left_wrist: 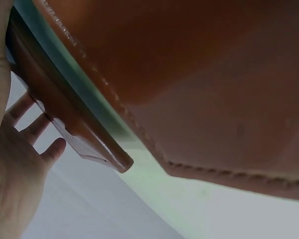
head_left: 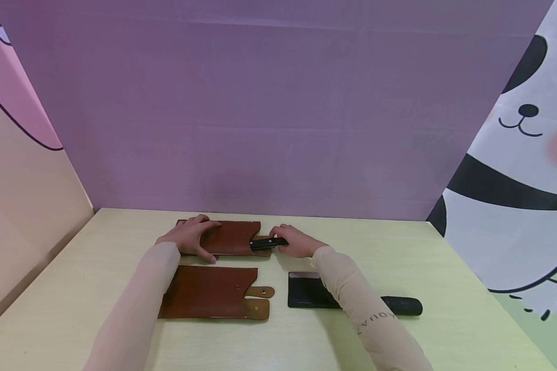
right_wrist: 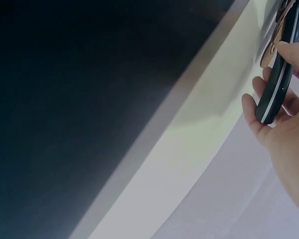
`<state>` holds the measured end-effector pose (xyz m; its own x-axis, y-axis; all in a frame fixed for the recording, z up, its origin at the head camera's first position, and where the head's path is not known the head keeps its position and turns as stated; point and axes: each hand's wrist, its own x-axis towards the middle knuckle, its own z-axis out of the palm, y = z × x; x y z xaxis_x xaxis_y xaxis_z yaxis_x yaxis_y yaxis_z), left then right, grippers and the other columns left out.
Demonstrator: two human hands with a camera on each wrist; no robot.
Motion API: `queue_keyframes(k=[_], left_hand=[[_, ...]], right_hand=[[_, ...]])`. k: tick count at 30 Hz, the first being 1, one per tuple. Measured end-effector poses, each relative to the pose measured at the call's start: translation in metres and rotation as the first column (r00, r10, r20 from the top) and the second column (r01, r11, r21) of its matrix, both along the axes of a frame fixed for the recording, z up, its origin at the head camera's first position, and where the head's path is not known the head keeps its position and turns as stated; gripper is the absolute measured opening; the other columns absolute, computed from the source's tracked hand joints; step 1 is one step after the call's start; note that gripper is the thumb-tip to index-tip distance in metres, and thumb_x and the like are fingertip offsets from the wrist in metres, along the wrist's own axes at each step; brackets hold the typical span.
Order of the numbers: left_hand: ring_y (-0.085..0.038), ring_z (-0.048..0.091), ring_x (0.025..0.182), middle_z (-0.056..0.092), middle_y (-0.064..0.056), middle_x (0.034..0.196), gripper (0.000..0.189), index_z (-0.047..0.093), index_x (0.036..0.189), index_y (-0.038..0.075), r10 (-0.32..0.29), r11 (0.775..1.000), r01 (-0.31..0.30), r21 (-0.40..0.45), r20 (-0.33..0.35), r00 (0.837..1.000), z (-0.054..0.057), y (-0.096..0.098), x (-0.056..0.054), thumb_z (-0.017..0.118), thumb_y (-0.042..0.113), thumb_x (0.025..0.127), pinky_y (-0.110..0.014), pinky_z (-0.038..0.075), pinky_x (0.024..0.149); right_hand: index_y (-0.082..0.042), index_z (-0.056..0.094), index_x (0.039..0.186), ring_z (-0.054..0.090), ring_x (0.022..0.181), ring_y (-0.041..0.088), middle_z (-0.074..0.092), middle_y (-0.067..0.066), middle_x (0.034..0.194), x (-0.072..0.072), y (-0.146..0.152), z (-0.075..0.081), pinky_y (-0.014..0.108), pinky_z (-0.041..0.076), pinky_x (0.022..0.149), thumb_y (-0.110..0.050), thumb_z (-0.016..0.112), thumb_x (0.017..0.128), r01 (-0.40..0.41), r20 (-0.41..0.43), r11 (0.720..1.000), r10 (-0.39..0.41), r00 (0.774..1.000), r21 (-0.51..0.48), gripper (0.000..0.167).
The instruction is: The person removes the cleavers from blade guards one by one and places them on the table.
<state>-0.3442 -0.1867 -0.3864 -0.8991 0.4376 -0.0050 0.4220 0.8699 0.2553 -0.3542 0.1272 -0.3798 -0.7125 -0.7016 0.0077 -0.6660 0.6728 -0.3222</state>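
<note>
A brown leather knife sheath [head_left: 232,234] lies at the back of the table. My left hand [head_left: 187,237] spans its left part, thumb at the near edge and fingers at the far one; in the left wrist view the fingers [left_wrist: 52,152] touch the sheath [left_wrist: 65,107]. From the sheath's right end sticks out a black knife handle [head_left: 265,243], whose blade is hidden. My right hand [head_left: 299,243] grips the handle's end; the right wrist view shows fingers and thumb around the handle [right_wrist: 279,82], beside a tan strap [right_wrist: 269,50] with a snap.
A second brown sheath [head_left: 209,292] with tan snap straps lies nearer, partly under my left forearm. To its right is a cleaver with a broad black blade [head_left: 306,293] and black handle [head_left: 406,306], its middle hidden by my right sleeve. A purple backdrop [head_left: 269,113] stands behind the table.
</note>
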Motion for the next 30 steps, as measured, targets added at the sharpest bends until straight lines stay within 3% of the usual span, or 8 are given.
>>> queue_keyframes(k=[30], left_hand=[[-0.034,0.036,0.126,0.036,-0.011,0.138,0.102,0.038,0.14,0.024,-0.022,1.0,0.022,0.011,-0.027,0.999,0.0027,-0.0041,0.0032,0.075,0.065,0.054,-0.06,0.027,0.099]], right_hand=[[-0.008,0.051,0.116,0.05,0.093,0.02,0.054,0.011,0.107,0.0011,0.0067,-0.001,0.037,0.042,0.086,-0.008,0.054,0.089,-0.04,-0.01,0.999,0.039,0.999,-0.027,0.027]])
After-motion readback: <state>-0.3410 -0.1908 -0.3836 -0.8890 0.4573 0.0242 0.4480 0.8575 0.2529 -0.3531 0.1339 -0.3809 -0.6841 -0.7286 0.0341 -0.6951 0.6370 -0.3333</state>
